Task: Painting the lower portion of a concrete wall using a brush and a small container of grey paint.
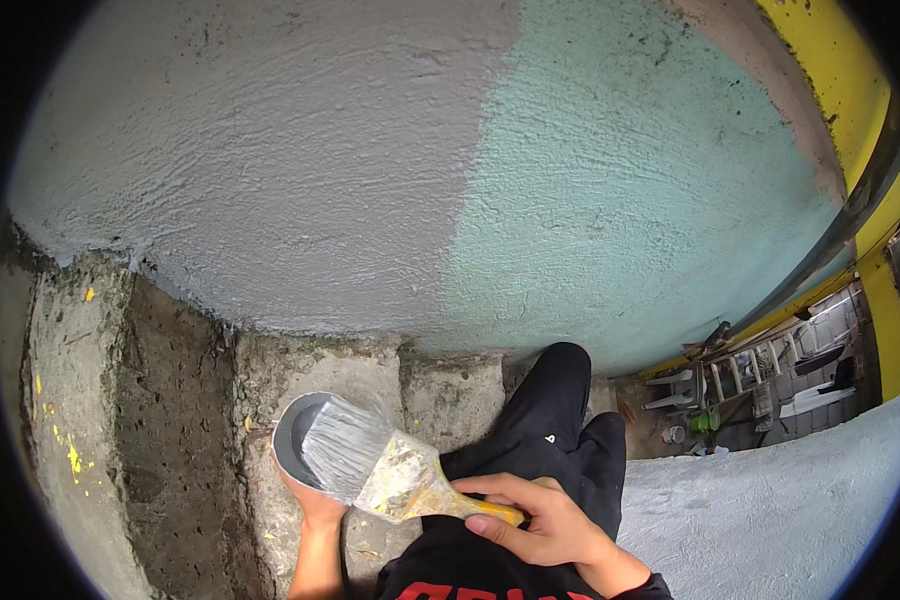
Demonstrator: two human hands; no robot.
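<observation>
My left hand (316,499) holds a round container of grey paint (294,431) from below and behind, its fingers mostly hidden. A wide paintbrush (405,480) with a paint-spattered ferrule lies across the container's rim, its grey-coated bristles over the opening. The yellow handle is gripped between the thumb and fingers of my right hand (532,517). In front rises a rough wall, grey (307,165) on the left and pale green (607,195) on the right, with an uneven edge between the two colours.
Concrete steps (172,420) lie below the wall at the left, with yellow paint spots. A pale low wall (765,495) stands at the right. Beyond it are a ladder (735,375), a green container (703,421) and a white bucket (673,434). My bent knees are near the wall's foot.
</observation>
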